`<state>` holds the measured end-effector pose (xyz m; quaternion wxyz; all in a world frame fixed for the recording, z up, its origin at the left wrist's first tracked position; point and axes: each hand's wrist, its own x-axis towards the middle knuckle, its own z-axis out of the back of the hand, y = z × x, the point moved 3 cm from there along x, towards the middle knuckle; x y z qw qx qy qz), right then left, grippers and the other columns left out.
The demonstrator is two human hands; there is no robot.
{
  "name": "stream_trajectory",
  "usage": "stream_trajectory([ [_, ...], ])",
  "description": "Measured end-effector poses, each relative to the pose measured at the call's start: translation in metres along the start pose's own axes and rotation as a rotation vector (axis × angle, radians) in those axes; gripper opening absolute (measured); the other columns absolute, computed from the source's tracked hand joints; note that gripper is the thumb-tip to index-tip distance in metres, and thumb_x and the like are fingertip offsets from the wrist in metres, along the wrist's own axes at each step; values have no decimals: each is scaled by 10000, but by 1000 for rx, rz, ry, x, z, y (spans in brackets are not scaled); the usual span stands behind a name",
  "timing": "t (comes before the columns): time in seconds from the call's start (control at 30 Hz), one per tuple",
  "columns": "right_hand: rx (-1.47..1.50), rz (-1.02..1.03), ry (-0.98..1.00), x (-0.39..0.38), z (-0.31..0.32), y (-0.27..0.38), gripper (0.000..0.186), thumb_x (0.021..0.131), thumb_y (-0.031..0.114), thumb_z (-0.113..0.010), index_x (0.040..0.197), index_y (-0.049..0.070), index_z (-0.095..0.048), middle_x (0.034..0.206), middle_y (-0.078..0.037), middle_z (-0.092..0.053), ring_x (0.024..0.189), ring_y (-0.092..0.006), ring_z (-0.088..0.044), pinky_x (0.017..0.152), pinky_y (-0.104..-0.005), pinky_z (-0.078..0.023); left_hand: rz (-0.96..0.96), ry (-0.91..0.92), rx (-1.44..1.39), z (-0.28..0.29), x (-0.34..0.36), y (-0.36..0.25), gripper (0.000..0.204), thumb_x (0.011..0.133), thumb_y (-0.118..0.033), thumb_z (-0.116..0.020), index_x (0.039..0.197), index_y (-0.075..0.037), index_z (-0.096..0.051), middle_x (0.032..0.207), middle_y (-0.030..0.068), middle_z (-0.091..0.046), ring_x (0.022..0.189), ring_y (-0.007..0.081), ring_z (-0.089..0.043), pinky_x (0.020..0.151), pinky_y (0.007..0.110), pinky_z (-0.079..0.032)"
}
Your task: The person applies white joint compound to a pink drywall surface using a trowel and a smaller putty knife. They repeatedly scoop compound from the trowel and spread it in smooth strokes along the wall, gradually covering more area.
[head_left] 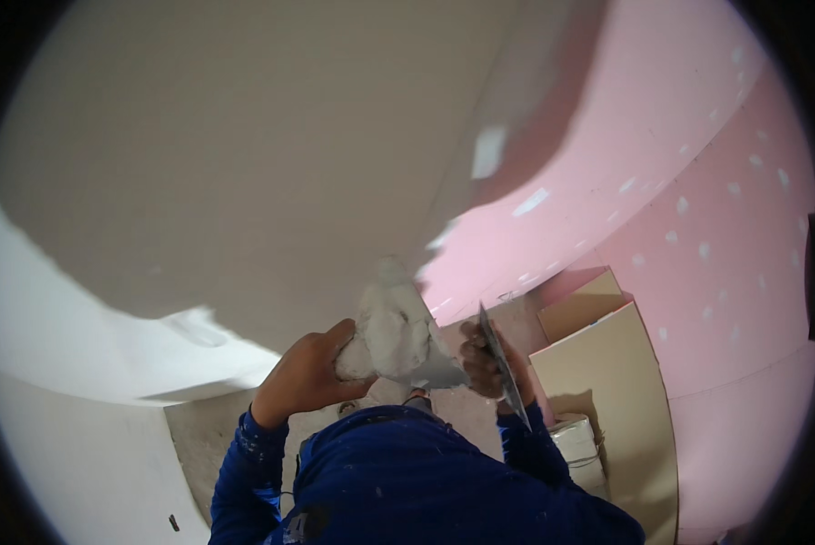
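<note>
My left hand [306, 372] is closed round the side of a metal plate [442, 371] in front of my waist. White joint compound [394, 329] is heaped on the plate and hides most of it, along with whatever grip it has. To the right, my right hand [480, 365] is wrapped round a drywall knife whose thin grey blade [504, 365] shows nearly edge-on, tilted, apart from the heap. The knife's handle is mostly hidden by my fingers.
A grey board surface [244, 163] spans the upper left. Pink wallboard [725, 236] with white filler spots rises on the right. Beige board pieces [607, 391] lean against it, with a white wrapped bundle [576, 445] beside them. White wall [89, 327] lies at left.
</note>
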<state>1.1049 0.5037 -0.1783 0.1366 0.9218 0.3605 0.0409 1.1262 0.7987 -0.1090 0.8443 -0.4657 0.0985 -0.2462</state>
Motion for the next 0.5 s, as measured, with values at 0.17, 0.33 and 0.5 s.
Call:
stream_trajectory([
  [0.17, 181, 8, -23, 34, 27, -30, 329, 1058, 425, -541, 1167, 122, -607, 749, 23, -566, 545, -107, -517, 442, -281, -420, -33, 84, 36, -16, 23, -5, 501, 746, -234, -853, 1114, -2, -604, 848, 229, -718, 774, 394, -725, 705, 402, -558],
  [0.33, 274, 42, -51, 61, 53, -41, 305, 1046, 402, -556, 1154, 126, -627, 782, -2, -619, 574, -139, -575, 474, -310, -477, -73, 117, 58, -24, 24, 11, 508, 761, -285, -841, 1110, -9, -595, 813, 248, -691, 785, 433, -698, 709, 447, -544],
  [0.5, 239, 135, -100, 67, 62, -21, 282, 1034, 379, -570, 1141, 130, -647, 816, -27, -672, 603, -172, -633, 506, -339, -535, -104, 288, 174, -27, 24, 27, 763, 794, -402, -802, 1376, -3, -512, 895, 275, -696, 870, 448, -690, 755, 501, -541],
])
